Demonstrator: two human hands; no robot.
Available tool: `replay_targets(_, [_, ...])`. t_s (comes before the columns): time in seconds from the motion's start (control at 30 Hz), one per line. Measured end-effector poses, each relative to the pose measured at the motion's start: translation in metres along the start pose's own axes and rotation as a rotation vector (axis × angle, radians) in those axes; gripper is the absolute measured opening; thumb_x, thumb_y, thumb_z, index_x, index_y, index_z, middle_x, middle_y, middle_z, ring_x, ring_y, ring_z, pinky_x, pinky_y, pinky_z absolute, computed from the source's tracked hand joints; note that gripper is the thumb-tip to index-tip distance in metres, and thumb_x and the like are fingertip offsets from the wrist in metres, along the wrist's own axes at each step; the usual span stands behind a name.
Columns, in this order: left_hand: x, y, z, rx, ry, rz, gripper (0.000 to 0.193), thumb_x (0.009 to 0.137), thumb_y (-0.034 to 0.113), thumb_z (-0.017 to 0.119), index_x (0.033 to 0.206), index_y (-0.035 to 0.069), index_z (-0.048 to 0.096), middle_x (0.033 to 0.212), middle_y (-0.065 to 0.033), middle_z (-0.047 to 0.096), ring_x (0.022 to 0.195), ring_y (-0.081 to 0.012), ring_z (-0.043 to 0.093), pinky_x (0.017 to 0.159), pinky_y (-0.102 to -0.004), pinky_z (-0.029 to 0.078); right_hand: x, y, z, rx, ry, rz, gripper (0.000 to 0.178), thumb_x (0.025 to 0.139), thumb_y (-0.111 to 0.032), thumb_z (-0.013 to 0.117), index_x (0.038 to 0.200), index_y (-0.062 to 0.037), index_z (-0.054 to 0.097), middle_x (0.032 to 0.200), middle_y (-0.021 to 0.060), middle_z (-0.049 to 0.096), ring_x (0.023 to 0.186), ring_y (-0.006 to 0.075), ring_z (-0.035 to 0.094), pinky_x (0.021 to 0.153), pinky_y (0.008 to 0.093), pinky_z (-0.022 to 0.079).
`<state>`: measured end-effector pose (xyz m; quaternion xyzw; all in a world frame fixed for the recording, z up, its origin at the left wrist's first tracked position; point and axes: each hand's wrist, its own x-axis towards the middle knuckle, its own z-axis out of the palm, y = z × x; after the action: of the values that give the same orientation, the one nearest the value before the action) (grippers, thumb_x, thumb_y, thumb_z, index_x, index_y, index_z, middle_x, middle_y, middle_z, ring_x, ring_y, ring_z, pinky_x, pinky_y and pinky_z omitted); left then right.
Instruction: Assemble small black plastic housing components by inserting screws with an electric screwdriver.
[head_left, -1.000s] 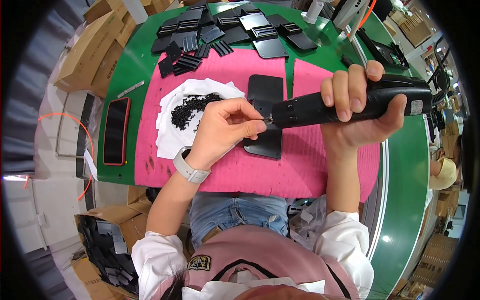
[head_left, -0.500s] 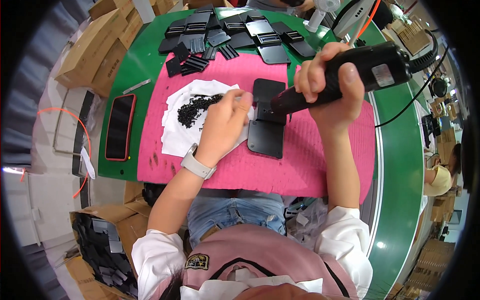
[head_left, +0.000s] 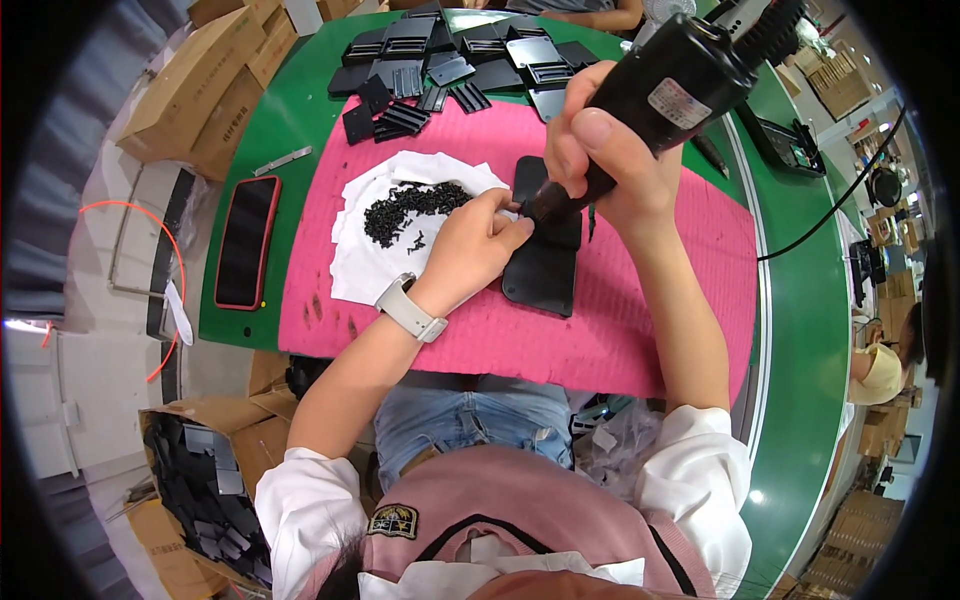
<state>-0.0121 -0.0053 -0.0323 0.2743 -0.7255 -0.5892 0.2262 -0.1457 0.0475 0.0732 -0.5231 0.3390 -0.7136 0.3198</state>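
Note:
My right hand (head_left: 628,165) is wrapped round a black electric screwdriver (head_left: 672,85), tilted with its tip down on a black hinged-looking plate (head_left: 540,275). The plate lies on a pink ribbed mat (head_left: 640,320). Beside the tip, my left hand (head_left: 468,250) has thumb and forefinger pinched together at the plate's middle. Whatever those fingers hold is too small to make out. Left of the plate, a heap of small black screws (head_left: 395,215) lies on a white cloth (head_left: 355,268), with a few screws apart from the heap.
Several black plates and slotted parts (head_left: 490,75) are piled at the back. A red-edged phone (head_left: 247,240) lies at the left. An open black case (head_left: 785,145) sits right. A co-worker's arm (head_left: 605,18) rests at the far edge. Lower left stands a carton (head_left: 255,425) of black pieces.
My left hand has moved right, from beside the screws to the screwdriver tip. My right hand has brought the screwdriver left and tilted it steeper. A co-worker's arm shows more at the back.

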Motion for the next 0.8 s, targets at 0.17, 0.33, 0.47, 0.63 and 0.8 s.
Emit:
replay_targets(0.17, [-0.001,0.002,-0.001,0.038,0.005,-0.018,0.029,0.082,0.016,0.062,0.100,-0.006,0.055,0.057,-0.0111,0.057,0.051,-0.0203,0.056,0.051,-0.0334,0.040,0.000,-0.001,0.000,-0.152,-0.089,0.073,0.026,0.079,-0.021,0.061,0.087,-0.0014,0.047,0.054,0.0050,0.045,0.040,0.0115,0.040,0.041,0.0251,0.034])
replay_targets(0.33, [-0.001,0.007,-0.002,0.061,0.023,-0.050,0.028,0.081,0.016,0.063,0.099,-0.004,0.056,0.057,-0.0128,0.059,0.053,-0.0236,0.059,0.053,-0.0345,0.042,0.000,0.003,-0.002,-0.067,-0.067,0.065,0.022,0.078,-0.016,0.066,0.081,-0.0002,0.052,0.053,0.0031,0.048,0.041,0.0094,0.043,0.041,0.0235,0.035])
replay_targets(0.47, [0.001,0.004,0.002,0.098,0.042,-0.014,0.026,0.081,0.016,0.063,0.097,-0.004,0.057,0.057,-0.0132,0.059,0.055,-0.0240,0.060,0.054,-0.0356,0.043,0.000,0.002,-0.002,-0.136,-0.137,0.079,0.025,0.079,-0.017,0.063,0.088,-0.0001,0.048,0.052,0.0041,0.045,0.039,0.0112,0.040,0.041,0.0256,0.035])
replay_targets(0.63, [0.000,-0.001,0.002,0.067,0.097,0.042,0.029,0.079,0.018,0.066,0.097,-0.004,0.059,0.056,-0.0103,0.059,0.051,-0.0207,0.057,0.054,-0.0330,0.042,-0.008,-0.010,0.007,-0.272,-0.068,-0.036,0.022,0.083,-0.015,0.059,0.093,0.0020,0.049,0.055,0.0035,0.049,0.041,0.0109,0.043,0.045,0.0261,0.039])
replay_targets(0.8, [-0.010,0.008,-0.001,-0.172,0.014,0.028,0.042,0.073,0.015,0.073,0.107,-0.001,0.055,0.052,0.0021,0.044,0.049,-0.0085,0.041,0.053,-0.0243,0.039,-0.028,-0.060,-0.038,-0.275,0.269,0.081,0.035,0.087,-0.019,0.057,0.114,0.0025,0.048,0.089,0.0080,0.056,0.062,0.0133,0.052,0.057,0.0259,0.044])
